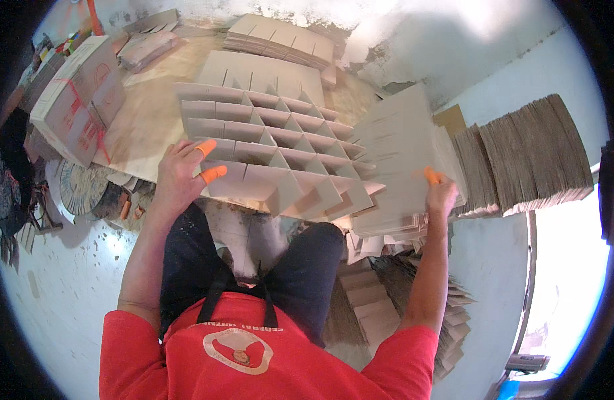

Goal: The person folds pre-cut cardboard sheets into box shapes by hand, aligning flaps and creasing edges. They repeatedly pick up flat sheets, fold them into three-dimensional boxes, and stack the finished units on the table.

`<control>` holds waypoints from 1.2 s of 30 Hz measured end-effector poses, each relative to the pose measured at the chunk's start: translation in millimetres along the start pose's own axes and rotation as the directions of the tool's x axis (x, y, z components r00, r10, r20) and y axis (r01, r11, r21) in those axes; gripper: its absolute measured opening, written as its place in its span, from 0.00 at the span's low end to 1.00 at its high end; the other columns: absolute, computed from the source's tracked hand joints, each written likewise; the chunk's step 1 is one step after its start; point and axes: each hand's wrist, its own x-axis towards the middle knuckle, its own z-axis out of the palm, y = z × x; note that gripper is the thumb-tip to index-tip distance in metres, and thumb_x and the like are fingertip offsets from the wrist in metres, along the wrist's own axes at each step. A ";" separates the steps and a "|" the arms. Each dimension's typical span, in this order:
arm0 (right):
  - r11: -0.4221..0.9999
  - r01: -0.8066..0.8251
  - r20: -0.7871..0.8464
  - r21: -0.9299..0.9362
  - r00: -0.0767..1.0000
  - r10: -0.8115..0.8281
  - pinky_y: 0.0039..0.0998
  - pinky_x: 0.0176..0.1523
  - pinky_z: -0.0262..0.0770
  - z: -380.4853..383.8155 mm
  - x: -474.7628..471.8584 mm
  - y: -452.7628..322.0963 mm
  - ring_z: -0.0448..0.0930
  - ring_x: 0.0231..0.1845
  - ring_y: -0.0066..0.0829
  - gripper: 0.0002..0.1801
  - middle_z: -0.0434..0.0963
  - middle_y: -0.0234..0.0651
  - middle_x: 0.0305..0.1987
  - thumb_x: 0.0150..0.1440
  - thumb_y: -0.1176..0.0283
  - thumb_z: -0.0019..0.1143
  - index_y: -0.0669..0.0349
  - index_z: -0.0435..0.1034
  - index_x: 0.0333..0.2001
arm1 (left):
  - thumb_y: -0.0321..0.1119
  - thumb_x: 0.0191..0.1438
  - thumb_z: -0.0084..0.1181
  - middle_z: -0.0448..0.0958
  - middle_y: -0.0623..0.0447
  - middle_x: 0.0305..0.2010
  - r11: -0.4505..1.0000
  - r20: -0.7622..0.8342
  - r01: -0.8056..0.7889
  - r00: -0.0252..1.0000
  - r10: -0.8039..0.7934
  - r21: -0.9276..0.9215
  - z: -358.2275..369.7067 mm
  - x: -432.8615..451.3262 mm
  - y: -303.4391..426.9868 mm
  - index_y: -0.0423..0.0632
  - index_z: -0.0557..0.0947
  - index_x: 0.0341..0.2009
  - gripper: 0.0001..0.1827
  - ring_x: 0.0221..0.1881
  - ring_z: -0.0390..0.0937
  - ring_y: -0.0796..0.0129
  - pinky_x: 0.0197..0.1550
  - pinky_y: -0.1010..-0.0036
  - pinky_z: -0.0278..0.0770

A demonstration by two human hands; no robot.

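A partly interlocked cardboard divider grid (287,135) stands on the wooden table before me, its slotted strips crossing to form cells. My left hand (187,165), with orange finger cots on the thumb and a finger, is at the grid's near left corner, thumb and finger apart; whether it touches the cardboard is unclear. Off to the right, my right hand (441,190), slightly blurred and also wearing orange on a fingertip, is at the right edge of a stack of slotted cardboard sheets (397,150). Whether it grips a sheet cannot be made out.
Behind the grid lie a flat slotted sheet (262,72) and a stack of slotted cardboard (279,42). A printed carton (77,105) stands at the left of the table (147,115). Tall cardboard stacks (537,150) stand at the right; more cardboard (372,305) lies below.
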 end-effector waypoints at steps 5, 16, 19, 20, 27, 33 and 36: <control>0.890 0.283 -0.278 0.358 0.942 -0.188 0.26 0.33 0.73 -58.6 2.6 -93.8 0.73 0.28 0.17 0.13 0.81 0.35 0.30 0.54 0.72 0.62 0.67 0.76 0.42 | 0.39 0.37 0.71 0.80 0.46 0.41 0.999 0.010 0.039 0.999 -0.039 -0.016 -12.5 -9.8 -14.6 0.42 0.80 0.46 0.29 0.42 0.76 0.53 0.44 0.64 0.75; 0.534 0.150 0.259 0.832 0.746 -0.614 0.19 0.43 0.76 -60.5 -62.2 -274.7 0.78 0.39 0.16 0.32 0.80 0.40 0.43 0.50 0.84 0.62 0.75 0.62 0.59 | 0.28 0.44 0.62 0.77 0.48 0.29 0.974 0.115 0.064 0.993 -0.040 -0.215 22.0 -23.6 -24.6 0.45 0.81 0.34 0.10 0.35 0.74 0.52 0.37 0.63 0.74; 0.571 0.194 0.263 0.798 0.740 -0.619 0.19 0.43 0.75 -46.7 -64.2 -287.4 0.78 0.39 0.16 0.32 0.80 0.40 0.43 0.50 0.84 0.62 0.74 0.62 0.60 | 0.27 0.44 0.60 0.75 0.49 0.25 0.969 0.110 0.074 0.993 -0.049 -0.234 25.8 -23.2 -25.1 0.46 0.79 0.29 0.06 0.32 0.73 0.53 0.34 0.62 0.73; 0.590 0.236 0.266 0.772 0.722 -0.638 0.19 0.43 0.75 -38.2 -60.5 -286.1 0.78 0.39 0.16 0.32 0.80 0.40 0.42 0.50 0.84 0.61 0.74 0.62 0.60 | 0.27 0.44 0.60 0.74 0.49 0.25 0.971 0.098 0.074 0.994 -0.053 -0.229 26.5 -23.1 -24.2 0.46 0.78 0.28 0.05 0.31 0.73 0.54 0.33 0.62 0.72; 0.655 0.342 0.260 0.674 0.719 -0.644 0.17 0.31 0.72 -27.6 -60.0 -293.9 0.66 0.24 0.13 0.12 0.81 0.42 0.44 0.46 0.81 0.67 0.75 0.73 0.35 | 0.26 0.42 0.59 0.74 0.48 0.23 0.971 0.056 0.051 0.998 -0.039 -0.233 28.5 -19.4 -29.6 0.45 0.78 0.27 0.05 0.30 0.73 0.54 0.32 0.62 0.72; 0.593 0.448 0.172 0.670 0.683 -0.710 0.19 0.27 0.65 6.2 -49.8 -282.9 0.59 0.22 0.15 0.22 0.71 0.31 0.26 0.46 0.79 0.69 0.69 0.74 0.47 | 0.24 0.41 0.59 0.74 0.47 0.23 0.959 0.023 0.046 0.999 -0.041 -0.279 31.5 -16.1 -25.8 0.43 0.77 0.25 0.05 0.30 0.73 0.54 0.32 0.63 0.72; 0.596 0.352 0.211 0.721 0.708 -0.674 0.21 0.24 0.58 -11.8 -58.3 -298.8 0.54 0.22 0.17 0.24 0.59 0.25 0.21 0.45 0.79 0.69 0.68 0.74 0.49 | 0.25 0.41 0.60 0.75 0.48 0.24 0.961 0.029 0.042 0.999 -0.036 -0.272 30.2 -15.8 -29.2 0.43 0.78 0.26 0.05 0.30 0.73 0.54 0.32 0.63 0.72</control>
